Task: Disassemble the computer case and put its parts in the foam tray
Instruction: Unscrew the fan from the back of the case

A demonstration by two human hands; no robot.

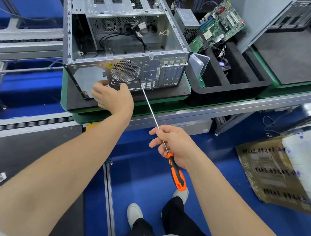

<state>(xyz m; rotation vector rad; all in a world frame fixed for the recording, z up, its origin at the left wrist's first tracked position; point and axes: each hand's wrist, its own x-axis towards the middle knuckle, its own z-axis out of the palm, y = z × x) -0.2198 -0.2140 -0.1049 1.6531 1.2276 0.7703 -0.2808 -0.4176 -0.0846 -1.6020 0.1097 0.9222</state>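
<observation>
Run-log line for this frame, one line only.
left hand: grips computer case rear | right hand: holds screwdriver by shaft | tip: on screw beside fan grille | foam tray: motherboard inside

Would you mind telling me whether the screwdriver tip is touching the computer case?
Touching. The head view shows the screwdriver tip seated on the computer case rear panel beside the fan grille, no gap visible; the right hand holds its shaft.

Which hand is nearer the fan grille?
Left. The left hand grips the case just below-left of the fan grille; the right hand holds the screwdriver well back from it.
</observation>
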